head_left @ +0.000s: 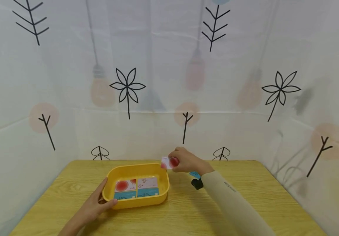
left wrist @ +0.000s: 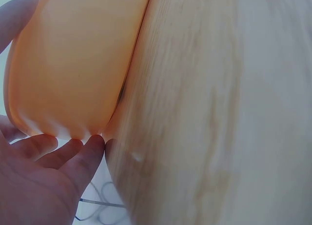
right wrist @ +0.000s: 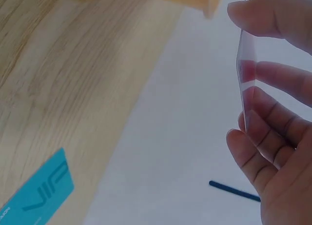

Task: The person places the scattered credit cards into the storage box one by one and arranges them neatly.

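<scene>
A yellow plastic bin (head_left: 139, 202) stands on the table, its left end gripped by my left hand (head_left: 91, 206), thumb at the front rim and fingers along the end wall. Inside lie a card with a red circle (head_left: 121, 186), a pale pink card (head_left: 147, 182) and two blue cards, one of them a blue card (head_left: 148, 192) at the right front. Above the bin's far right corner, my right hand (head_left: 187, 160) pinches a pink-and-red card (head_left: 167, 162) between thumb and fingers. The right wrist view shows that card nearly edge-on.
A blue card (right wrist: 41, 188) lies on the wooden table (head_left: 216, 209) to the right of the bin, partly hidden by the right wrist in the head view. A black band device (head_left: 197, 184) sits on that wrist. Behind the table hangs a patterned white cloth (head_left: 163, 131).
</scene>
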{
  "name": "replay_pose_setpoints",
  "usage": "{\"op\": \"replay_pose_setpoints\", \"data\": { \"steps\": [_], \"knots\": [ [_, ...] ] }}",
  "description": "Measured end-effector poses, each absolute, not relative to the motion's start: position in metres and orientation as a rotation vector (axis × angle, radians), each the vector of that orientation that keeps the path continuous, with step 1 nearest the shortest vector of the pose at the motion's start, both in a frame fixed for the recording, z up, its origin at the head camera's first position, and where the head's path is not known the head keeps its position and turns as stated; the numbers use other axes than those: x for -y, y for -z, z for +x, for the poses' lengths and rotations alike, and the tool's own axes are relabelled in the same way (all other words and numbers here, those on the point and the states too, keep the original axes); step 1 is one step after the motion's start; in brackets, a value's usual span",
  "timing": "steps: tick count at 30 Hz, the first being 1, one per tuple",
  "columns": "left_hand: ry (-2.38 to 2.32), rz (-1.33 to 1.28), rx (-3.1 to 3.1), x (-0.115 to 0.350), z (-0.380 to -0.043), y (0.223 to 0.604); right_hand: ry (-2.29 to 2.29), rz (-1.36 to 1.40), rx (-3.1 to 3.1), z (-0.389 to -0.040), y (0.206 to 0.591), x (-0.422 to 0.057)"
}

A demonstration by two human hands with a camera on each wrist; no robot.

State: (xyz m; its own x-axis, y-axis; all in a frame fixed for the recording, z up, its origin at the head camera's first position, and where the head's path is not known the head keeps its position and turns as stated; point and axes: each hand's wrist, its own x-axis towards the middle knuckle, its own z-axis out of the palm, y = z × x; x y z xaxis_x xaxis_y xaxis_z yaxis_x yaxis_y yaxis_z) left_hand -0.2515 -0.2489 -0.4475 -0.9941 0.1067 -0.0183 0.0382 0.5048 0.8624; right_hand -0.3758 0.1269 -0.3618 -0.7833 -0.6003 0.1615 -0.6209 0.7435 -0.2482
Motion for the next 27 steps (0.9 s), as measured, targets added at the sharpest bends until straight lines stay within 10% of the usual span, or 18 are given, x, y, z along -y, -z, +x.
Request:
{"op": "replay_pose_setpoints", "data": {
  "steps": [27],
  "knots": [
    [-1.552,0.152,-2.664,0.248,-0.251,0.448,-0.430,1.241,2.868,-0.363,0.353,-0.060]
  ]
}}
